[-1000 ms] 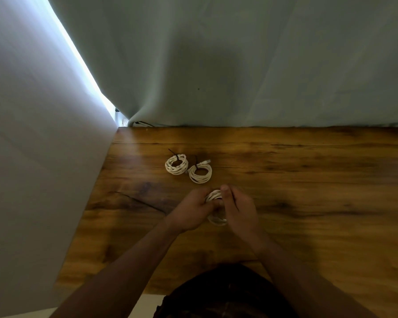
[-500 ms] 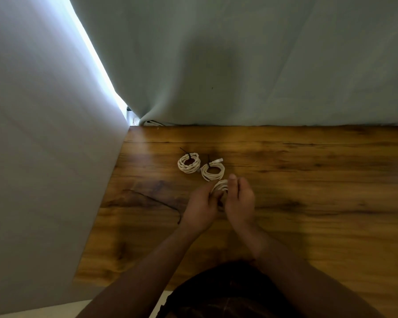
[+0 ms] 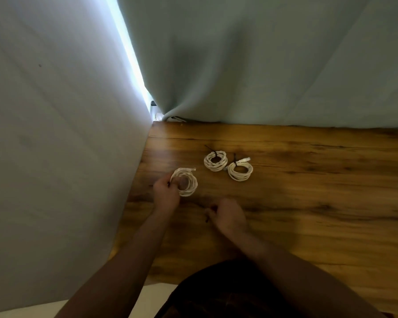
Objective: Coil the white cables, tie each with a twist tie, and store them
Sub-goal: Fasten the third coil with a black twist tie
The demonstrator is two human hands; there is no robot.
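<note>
- At the far left I am seeing a pale wall [image 3: 55,134], with a bright strip of light [image 3: 129,53] running between it and the grey-green curtain [image 3: 262,65] that is hanging behind the wooden tabletop [image 3: 308,191].
- The left hand [image 3: 166,195] is reaching out near the tabletop's left edge. Its fingers are curling round the near-left side of a white cable coil [image 3: 194,183] and gripping it there.
- This held coil is sitting just beyond and to the right of the left hand's knuckles. A pale connector [image 3: 190,169] is poking out to the right at its far side. Something dark is showing at the gripped spot, but it is too small for me to make out.
- The right hand [image 3: 228,216] is hovering closer to me, apart from the held coil and to its right. Its fingers are curling inward, and the fingertips are pinching a short dark strip [image 3: 206,219]; I am taking this for a twist tie but cannot tell for certain.
- Farther back, beyond both hands, a second coil [image 3: 215,168] is lying flat on the tabletop, with a dark twist tie [image 3: 213,153] wrapping its far side.
- Just beside it on the right, a third coil [image 3: 239,177] is lying flat too, also tied with a dark twist tie [image 3: 235,160], and its plug [image 3: 244,159] is pointing right.
- Both tied coils are resting well clear of either hand.
</note>
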